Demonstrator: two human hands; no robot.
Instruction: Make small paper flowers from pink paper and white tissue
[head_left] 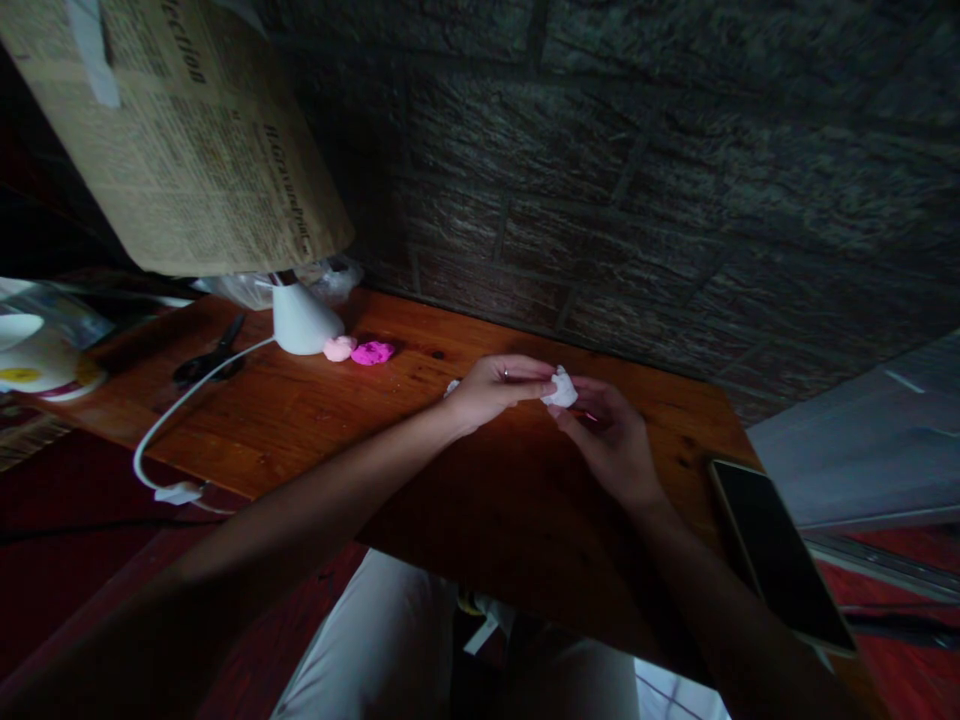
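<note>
My left hand (495, 390) and my right hand (609, 435) meet above the wooden table, with a small white lump (562, 388) pinched between their fingertips. It looks like soft modelling clay. A ring shows on a left-hand finger. Just behind the left wrist, part of another small whitish piece (452, 387) peeks out, mostly hidden. Further left, a pale pink lump (340, 348) and a bright magenta lump (373, 353) of the same kind of material touch each other on the tabletop.
A lamp with a white base (304, 318) and newsprint-patterned shade (225, 150) stands at the left, its white cord (161, 425) hanging over the edge. Black scissors (212, 362) and a white cup (37, 360) lie beyond. A phone-like dark slab (776, 550) rests at right.
</note>
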